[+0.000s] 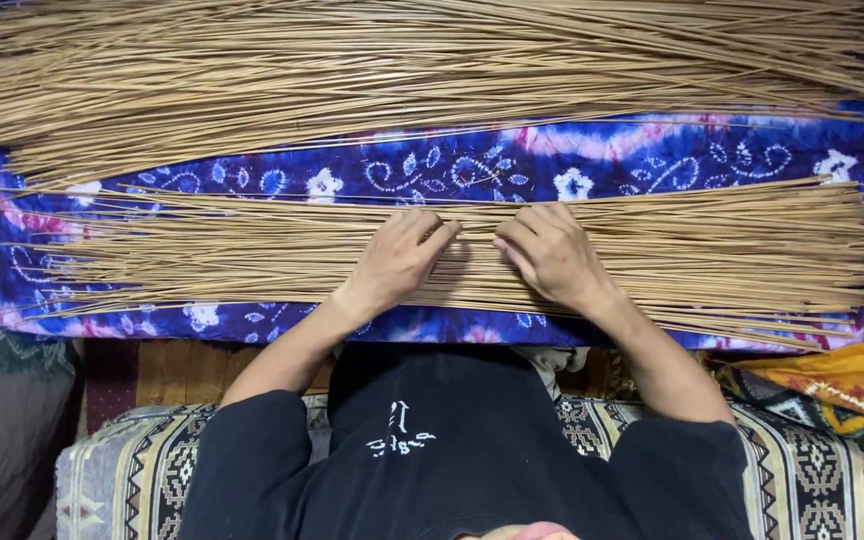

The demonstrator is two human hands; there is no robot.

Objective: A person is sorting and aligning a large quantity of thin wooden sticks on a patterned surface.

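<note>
2 stick piles; left hand (397,262) & right hand (550,258) flat, fingers loose on near pile (712,255).

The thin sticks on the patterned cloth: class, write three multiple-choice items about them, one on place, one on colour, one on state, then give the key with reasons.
1. Where do both hands rest?
A. On the near layer of sticks
B. On the far pile
C. On bare cloth

2. What colour is the cloth under the sticks?
A. Plain white
B. Blue and purple with white flowers
C. Green

3. How do the near sticks lie?
A. Upright
B. Tied in a bundle
C. Spread flat, side by side

Key: 1 A, the left hand and right hand press on the near sticks, not the far pile. 2 B, the cloth shows it. 3 C, they lie flat.
</note>
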